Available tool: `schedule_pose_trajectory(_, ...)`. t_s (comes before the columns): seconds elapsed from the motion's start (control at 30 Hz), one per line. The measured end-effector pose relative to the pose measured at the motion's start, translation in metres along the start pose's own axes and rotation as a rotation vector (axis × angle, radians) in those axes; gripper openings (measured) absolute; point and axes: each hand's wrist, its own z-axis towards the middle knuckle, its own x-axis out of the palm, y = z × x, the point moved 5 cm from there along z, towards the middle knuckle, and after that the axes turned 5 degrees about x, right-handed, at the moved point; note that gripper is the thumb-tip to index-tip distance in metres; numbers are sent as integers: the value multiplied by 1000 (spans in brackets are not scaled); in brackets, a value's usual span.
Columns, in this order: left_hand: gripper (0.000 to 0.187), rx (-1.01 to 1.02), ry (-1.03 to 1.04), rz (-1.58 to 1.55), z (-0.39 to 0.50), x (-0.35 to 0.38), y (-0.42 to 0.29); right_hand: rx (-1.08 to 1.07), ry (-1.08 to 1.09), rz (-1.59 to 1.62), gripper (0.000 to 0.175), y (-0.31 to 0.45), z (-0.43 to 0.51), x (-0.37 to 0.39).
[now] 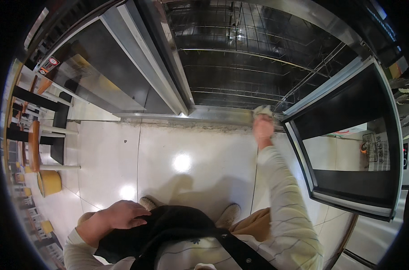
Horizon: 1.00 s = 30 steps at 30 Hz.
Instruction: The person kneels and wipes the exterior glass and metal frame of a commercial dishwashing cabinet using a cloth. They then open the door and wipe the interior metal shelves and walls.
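Note:
My right hand (263, 127) is closed on a pale crumpled cloth (263, 110), which it presses on the right end of the metal bottom sill (221, 114) of a glass-door cabinet. Behind the sill, wire racks (238, 50) cross the cabinet's dark interior. A framed glass door (352, 135) stands swung out to the right of that hand. My left hand (125, 214) rests over the black apron (164, 219) at my lap, fingers loosely spread, with nothing in it.
At left is another glass panel (100, 74) with a metal frame. Chairs with wooden backs (34, 146) and a yellow bin (49, 182) stand beyond it. Pale floor tiles (197, 145) lie before the sill, with grime along the joint. A stainless surface (373, 233) is at lower right.

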Motion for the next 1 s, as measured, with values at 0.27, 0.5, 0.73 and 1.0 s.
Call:
schedule_pose_trajectory(0.27,28,8,-296,-183,11,-33,-8,-226,6,217,18,154,-22,34)
schedule_pose_trajectory(0.5,29,-1,-273,-83,-2,-38,13,331,54,39,23,-37,-15,19)
schedule_pose_trajectory(0.73,30,51,-227,-18,3,-38,18,290,355,739,22,-8,-3,20)
schedule_pose_trajectory(1.0,29,68,-272,-16,9,-50,21,664,258,1333,16,-47,6,-28)
